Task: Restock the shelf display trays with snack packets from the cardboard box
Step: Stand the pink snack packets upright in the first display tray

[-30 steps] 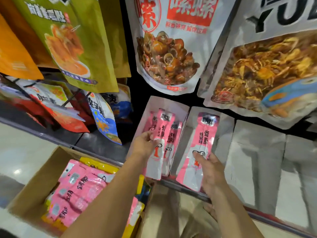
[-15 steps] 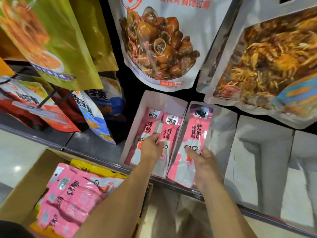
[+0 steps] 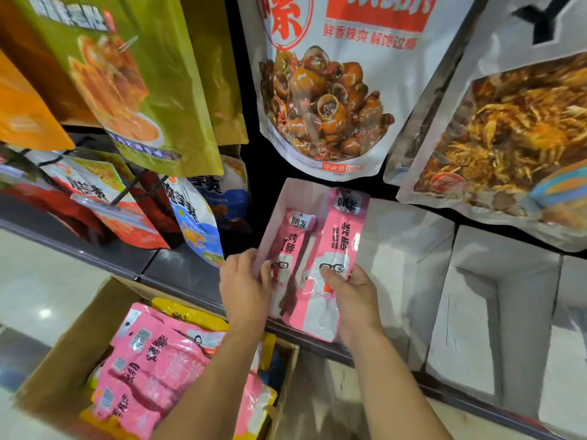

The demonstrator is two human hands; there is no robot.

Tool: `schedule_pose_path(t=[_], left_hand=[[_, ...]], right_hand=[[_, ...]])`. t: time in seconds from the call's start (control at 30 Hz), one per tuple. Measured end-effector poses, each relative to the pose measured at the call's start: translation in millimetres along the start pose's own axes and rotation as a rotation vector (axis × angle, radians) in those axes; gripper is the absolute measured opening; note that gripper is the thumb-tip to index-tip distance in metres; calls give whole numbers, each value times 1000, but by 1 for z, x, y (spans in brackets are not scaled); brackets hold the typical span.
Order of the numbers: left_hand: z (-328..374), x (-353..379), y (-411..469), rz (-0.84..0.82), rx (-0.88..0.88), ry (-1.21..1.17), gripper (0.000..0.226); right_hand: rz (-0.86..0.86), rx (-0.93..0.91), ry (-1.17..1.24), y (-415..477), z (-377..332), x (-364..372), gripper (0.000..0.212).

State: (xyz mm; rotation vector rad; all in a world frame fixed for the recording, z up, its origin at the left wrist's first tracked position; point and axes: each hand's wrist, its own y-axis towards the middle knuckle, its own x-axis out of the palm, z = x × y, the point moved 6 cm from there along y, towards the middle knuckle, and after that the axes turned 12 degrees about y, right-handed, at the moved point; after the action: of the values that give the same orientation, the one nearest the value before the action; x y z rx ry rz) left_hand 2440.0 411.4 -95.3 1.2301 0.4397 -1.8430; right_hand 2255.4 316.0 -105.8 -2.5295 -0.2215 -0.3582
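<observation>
A white display tray on the shelf holds pink snack packets. My left hand grips the tray's left wall and the packets at its front. My right hand holds a long pink and white packet over the tray's right side, thumb on its printed glasses. Beside it to the right stand more white trays, with nothing visible inside them. Below left, an open cardboard box holds more pink packets and some yellow ones.
Large hanging snack bags crowd the space above the trays. Smaller bags stand on the shelf to the left. The metal shelf edge runs across in front. Pale floor tiles lie at the left.
My right hand has carried its pink packet leftward from the second tray onto the first tray. My left hand has slid to the tray's left edge.
</observation>
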Motion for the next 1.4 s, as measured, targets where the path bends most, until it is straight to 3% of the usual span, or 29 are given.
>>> schedule_pose_path(t=[0.3,0.43,0.67,0.87,1.13,1.23,1.4], left_hand=[[-49,14,2,-304,-151,-323,23],[-61,23,7,-413,-193,-397,23],[-69,34,11,-498,-255,-511,11],[-69,36,10,-518,-309,-586,10],[-66,20,4,-585,-305,-499,28],[-68,-2,-3,-581,-273,-336,43],[-74,-53,-17,-489,-118,-47,47]], right_hand=[[16,-98,-215,9,7,48,9],[53,-53,-252,21,29,65,18],[124,-25,-379,36,61,80,24],[125,8,-686,32,58,84,53],[47,17,-882,16,54,87,71],[12,-33,-950,0,46,88,74],[-103,-175,-1203,-37,23,100,74]])
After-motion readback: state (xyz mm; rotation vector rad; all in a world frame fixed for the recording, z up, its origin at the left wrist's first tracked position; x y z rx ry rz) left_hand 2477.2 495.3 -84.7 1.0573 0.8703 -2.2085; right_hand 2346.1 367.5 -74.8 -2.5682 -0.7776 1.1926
